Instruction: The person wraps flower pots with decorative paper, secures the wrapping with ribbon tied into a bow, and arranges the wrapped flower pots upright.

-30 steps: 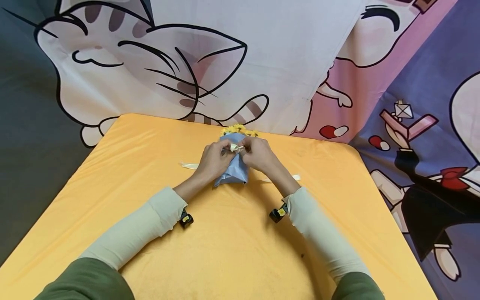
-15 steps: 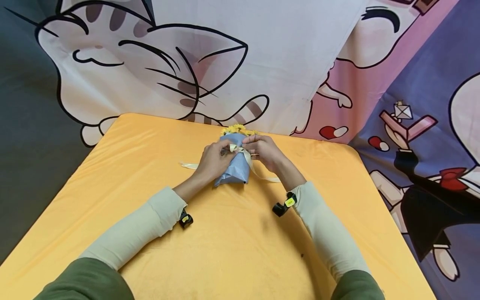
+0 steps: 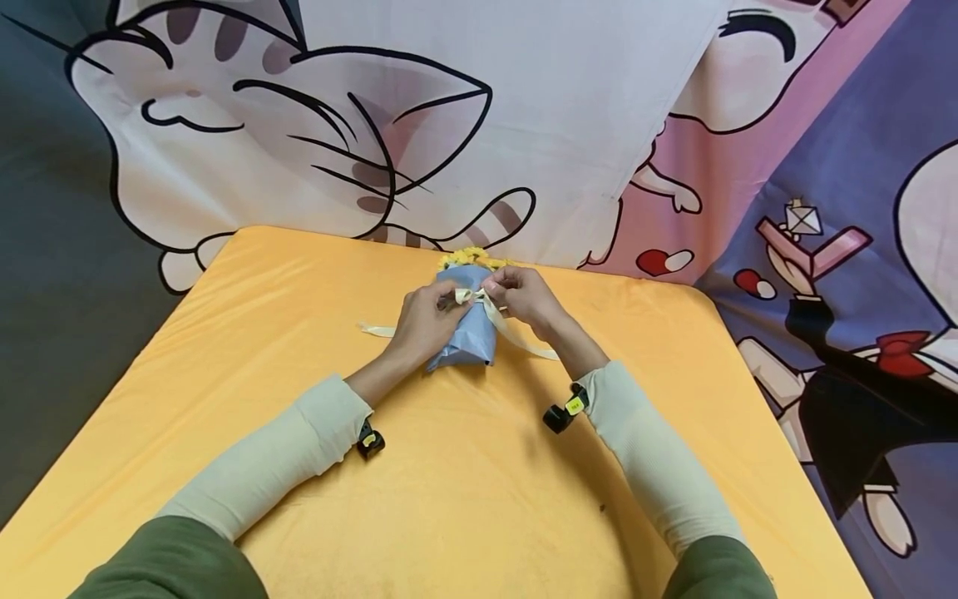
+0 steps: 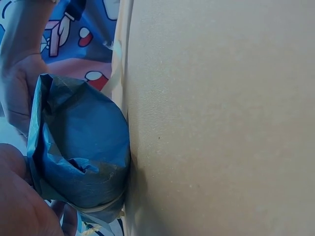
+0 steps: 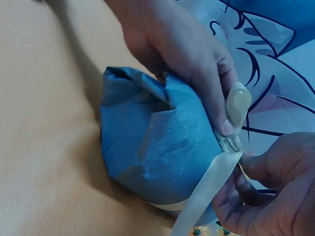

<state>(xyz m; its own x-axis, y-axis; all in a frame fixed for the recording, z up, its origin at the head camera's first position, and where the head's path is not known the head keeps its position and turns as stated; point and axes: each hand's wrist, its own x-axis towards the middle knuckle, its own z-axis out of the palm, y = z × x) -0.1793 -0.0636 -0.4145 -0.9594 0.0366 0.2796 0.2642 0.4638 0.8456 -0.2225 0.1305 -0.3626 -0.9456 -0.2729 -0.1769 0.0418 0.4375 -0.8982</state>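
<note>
A small bouquet of yellow flowers (image 3: 467, 259), wrapped in blue paper (image 3: 470, 339), lies on the table with its blooms toward the back. A cream ribbon (image 5: 209, 184) runs round the wrap and meets in a knot on top. My left hand (image 3: 427, 320) is at the wrap's left side, its thumb and fingers pinching the ribbon beside an upright loop (image 5: 239, 105). From the right, my right hand (image 3: 530, 301) pinches the ribbon close to the knot. One ribbon tail hangs down to the right; another lies left of the left hand. In the left wrist view the paper hides the knot.
A yellow cloth (image 3: 464, 491) covers the table, with a tiny dark speck (image 3: 602, 507) on its right part. Cartoon-printed curtains (image 3: 561, 133) stand right behind the table and along its right side. Each wrist carries a small black camera (image 3: 370, 441).
The right hand let its fingers spread away from the knot, freeing a ribbon tail that dropped to the right, then closed in on the ribbon again. The left hand has stayed put.
</note>
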